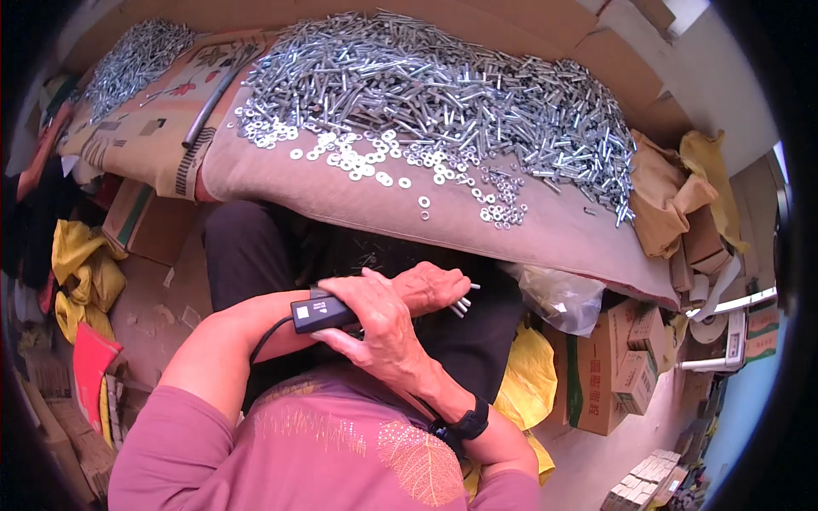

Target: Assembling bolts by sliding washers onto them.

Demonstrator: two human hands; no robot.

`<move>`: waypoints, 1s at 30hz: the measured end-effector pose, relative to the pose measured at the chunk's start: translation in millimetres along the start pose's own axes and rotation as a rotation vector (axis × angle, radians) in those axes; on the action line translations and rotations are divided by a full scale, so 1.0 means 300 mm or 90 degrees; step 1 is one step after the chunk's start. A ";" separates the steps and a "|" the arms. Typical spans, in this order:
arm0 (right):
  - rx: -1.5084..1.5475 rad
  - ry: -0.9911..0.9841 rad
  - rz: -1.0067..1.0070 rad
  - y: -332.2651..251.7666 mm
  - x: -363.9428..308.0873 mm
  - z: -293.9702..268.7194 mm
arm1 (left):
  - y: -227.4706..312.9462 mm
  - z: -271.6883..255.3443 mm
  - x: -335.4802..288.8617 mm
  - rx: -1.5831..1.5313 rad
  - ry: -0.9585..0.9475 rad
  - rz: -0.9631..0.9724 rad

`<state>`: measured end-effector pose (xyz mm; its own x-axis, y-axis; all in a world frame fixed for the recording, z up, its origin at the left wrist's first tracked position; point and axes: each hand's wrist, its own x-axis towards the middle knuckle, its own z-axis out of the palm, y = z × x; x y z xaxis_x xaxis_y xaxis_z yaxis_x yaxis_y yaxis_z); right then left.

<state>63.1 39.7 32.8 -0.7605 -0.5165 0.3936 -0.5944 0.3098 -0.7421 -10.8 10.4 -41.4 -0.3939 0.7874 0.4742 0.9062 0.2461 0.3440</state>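
My left hand [429, 289] reaches across my lap with its fingers curled round several silver bolts [461, 305], whose ends stick out past the fingers. A small black box-shaped device [324, 313] with a cable sits on my left wrist. My right hand [381, 322] lies over that wrist, thumb and fingers on either side of the device, gripping it. Beyond my knees, a large heap of silver bolts [426, 85] covers a cushioned brown surface [341, 192]. Flat washers [354, 157] and small nuts [503, 200] lie scattered along the heap's near edge.
Another pile of metal pieces [141, 60] lies at the far left, near a dark tube [211, 106] and another person's arm [44, 149]. Yellow bags [85, 272] and cartons [601, 375] stand on both sides. A clear plastic bag [562, 300] hangs by my right knee.
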 end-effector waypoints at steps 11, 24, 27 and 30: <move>-0.069 0.190 0.009 -0.010 0.021 -0.135 | -0.079 -0.113 0.067 -0.739 0.263 -0.536; 0.186 0.277 0.307 0.059 -0.050 -0.148 | -0.090 -0.233 0.007 -1.221 0.307 -0.458; 0.213 0.305 0.318 0.081 -0.074 -0.165 | -0.057 -0.224 -0.016 -1.239 0.269 -0.445; 0.218 0.289 0.339 0.104 -0.109 -0.165 | -0.035 -0.199 -0.026 -1.174 0.259 -0.459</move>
<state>56.5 105.7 23.6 -0.9973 0.0326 0.0652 -0.0607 0.1226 -0.9906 -26.4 -31.9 -0.4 -0.7847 0.6155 -0.0727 -0.5069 -0.5699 0.6467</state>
